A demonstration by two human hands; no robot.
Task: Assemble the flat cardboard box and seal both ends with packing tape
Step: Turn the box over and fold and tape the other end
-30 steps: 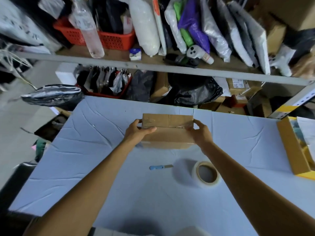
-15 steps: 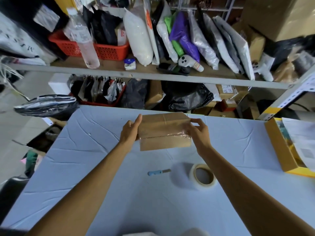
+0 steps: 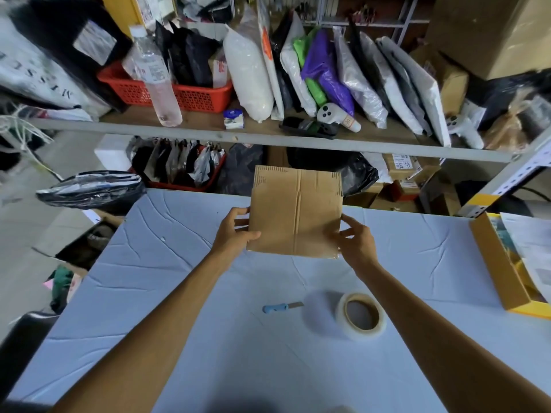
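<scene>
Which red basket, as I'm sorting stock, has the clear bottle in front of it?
The upper red basket, standing on the shelf behind the clear bottle. The lower red basket sits under that shelf, with no bottle by it.

At eleven o'clock we see a clear bottle [image 3: 155, 81] in front of a red basket [image 3: 193, 96] on the shelf [image 3: 268, 139]; at three o'clock, a yellow box [image 3: 495, 263] on the table [image 3: 149, 263]; at nine, a black bag [image 3: 89, 189].

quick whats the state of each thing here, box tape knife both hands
cardboard box: held up off the table, broad face toward the camera
left hand: grips the box's left edge
right hand: holds the box's right edge
tape roll: lying on the table, untouched
knife: lying on the table, blade out
</scene>
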